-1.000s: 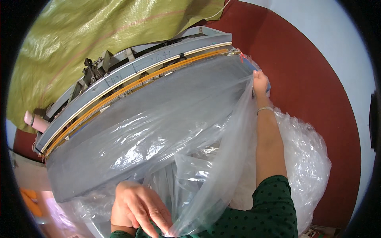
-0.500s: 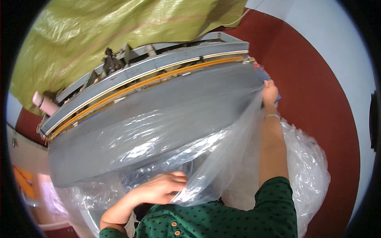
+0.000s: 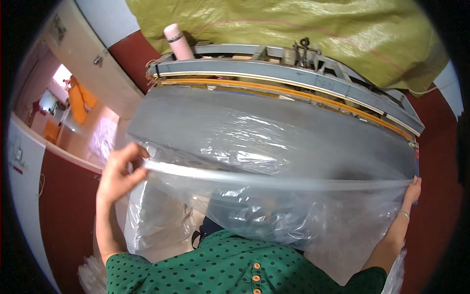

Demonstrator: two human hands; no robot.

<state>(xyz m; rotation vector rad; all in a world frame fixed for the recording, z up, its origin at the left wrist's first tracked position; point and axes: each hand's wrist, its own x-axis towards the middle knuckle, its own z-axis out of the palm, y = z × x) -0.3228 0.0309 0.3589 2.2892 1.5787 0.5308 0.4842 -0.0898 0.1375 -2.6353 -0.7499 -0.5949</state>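
A clear plastic sheet (image 3: 254, 206) is stretched from side to side over the near edge of a long grey work surface (image 3: 191, 110). Its folded edge runs as a taut whitish band between my hands. At the left, my left hand (image 3: 121, 171) pinches one end of that band between thumb and fingers, just off the surface's near left corner. My right hand (image 3: 414, 190) grips the other end at the right edge of the surface. More clear film lies glossy over the grey top and hangs down in front of me.
Behind the surface runs a grey metal frame (image 3: 230, 68) with orange strips (image 3: 245, 84) and a clamp-like fitting (image 3: 304, 51). A pink bottle (image 3: 179, 43) stands at its left end. A yellow-green woven sheet (image 3: 293, 24) hangs behind. An open door (image 3: 93, 54) is at the left.
My left hand has moved from close to my body out to the far left, pulling the film's edge straight. My right hand stays at the right edge. The view has turned left.
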